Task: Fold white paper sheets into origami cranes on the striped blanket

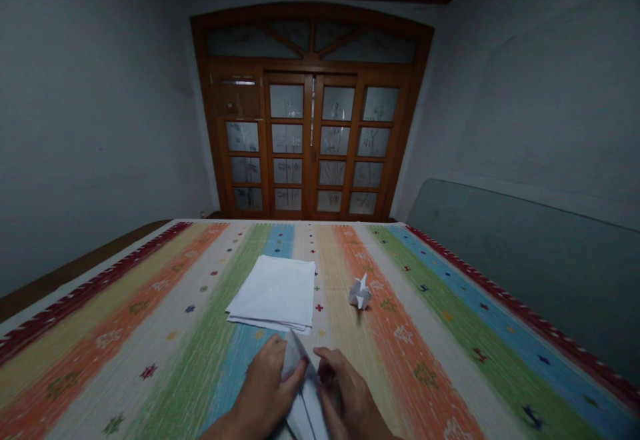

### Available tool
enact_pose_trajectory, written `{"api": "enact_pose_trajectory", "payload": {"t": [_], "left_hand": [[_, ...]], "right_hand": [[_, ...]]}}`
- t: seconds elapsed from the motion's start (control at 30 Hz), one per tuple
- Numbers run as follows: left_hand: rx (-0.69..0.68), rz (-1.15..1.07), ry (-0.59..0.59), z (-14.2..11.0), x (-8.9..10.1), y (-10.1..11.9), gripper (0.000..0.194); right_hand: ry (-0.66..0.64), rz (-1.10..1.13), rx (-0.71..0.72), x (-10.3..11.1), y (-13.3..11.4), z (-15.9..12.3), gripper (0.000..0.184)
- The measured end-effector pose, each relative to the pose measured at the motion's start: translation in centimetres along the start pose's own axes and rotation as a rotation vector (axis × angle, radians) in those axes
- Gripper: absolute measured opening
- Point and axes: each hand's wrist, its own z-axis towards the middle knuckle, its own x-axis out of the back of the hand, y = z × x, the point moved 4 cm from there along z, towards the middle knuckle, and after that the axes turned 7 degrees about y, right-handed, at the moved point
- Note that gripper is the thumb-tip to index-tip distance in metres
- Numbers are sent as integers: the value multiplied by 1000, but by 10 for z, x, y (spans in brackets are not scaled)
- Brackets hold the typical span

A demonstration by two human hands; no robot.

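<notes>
Between my two hands is a partly folded sheet of white paper [306,408], narrow and pointed at its far end, with a crease line down its length. My left hand [267,387] is closed on its left side, the thumb pressed on top. On the other side my right hand [347,390] has its fingers curled against the right edge; its fingertips are partly hidden. Just beyond the hands lies a stack of white square paper sheets [277,290]. To the right of the stack stands a small folded paper figure [360,293] with pointed tips.
A striped, colourful cloth [190,353] covers the table. Past its far edge is a wooden door [313,140] with glass panes. A pale green panel [530,260] leans along the right wall. The table's brown wooden edge [95,257] shows at the left.
</notes>
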Motion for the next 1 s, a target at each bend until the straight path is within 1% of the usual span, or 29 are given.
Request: {"api": "enact_pose_trajectory", "payload": {"t": [0.1,0.2,0.33,0.5,0.53,0.63,0.7,0.73,0.8,0.87,0.93,1.0], "left_hand": [[25,-7,-52,1,1,3,15],[33,-5,-69,1,2,6,12],[18,-1,-64,-2,4,5,16],[-40,-20,-85,-6,6,3,30],[-45,-37,-91,-5,6,4,29],[-23,-79,-122,-3,5,8,20],[-1,-85,-126,-1,4,9,18],[2,-90,-128,0,4,9,16],[-1,-110,-135,0,3,9,12],[0,-127,-141,0,4,8,10],[13,-134,-144,1,5,8,6],[14,-139,-152,1,6,9,1]], "right_hand": [[-43,24,36,-2,1,-2,57],[-77,56,72,-2,3,-3,63],[-129,90,32,-3,7,-4,73],[-217,232,-19,-6,10,-3,81],[-230,255,-27,-7,11,-3,82],[-252,322,-51,-8,12,-4,83],[-215,338,-94,-8,13,-4,77],[-176,326,-127,-6,14,-4,71],[-80,260,-213,-1,18,-1,60],[-34,186,-299,5,22,3,52],[-67,129,-368,8,26,8,42],[-146,82,-401,9,29,13,24]]}}
